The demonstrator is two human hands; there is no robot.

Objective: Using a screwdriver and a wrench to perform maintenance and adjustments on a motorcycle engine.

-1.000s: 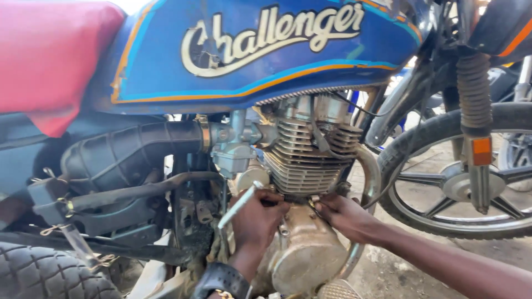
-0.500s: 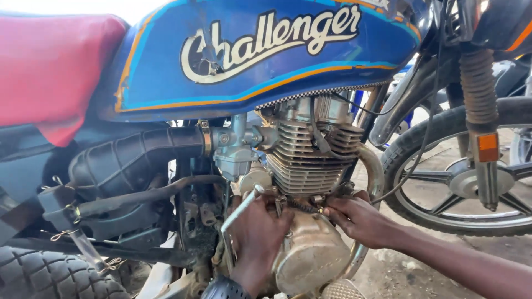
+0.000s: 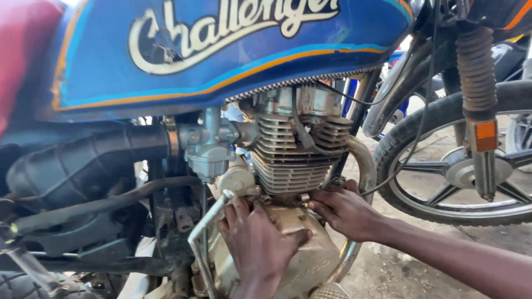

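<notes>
Grimy, tan engine case sits upright beneath the finned cylinder.

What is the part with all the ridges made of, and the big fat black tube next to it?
The ridged engine block looks like bare cast metal, probably aluminium: dull silver-grey, with thin stiff fins and dusty grime. The fat black tube looks like rubber or soft plastic: matt black with a slightly wrinkled, bulging surface. Both hands, left hand and right hand, rest just under the fins.

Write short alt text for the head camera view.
Two bare hands work at a motorcycle's engine: the left hand rests on the engine casing beside a bent metal tool, the right hand presses under the finned cylinder. A blue fuel tank sits above.
</notes>
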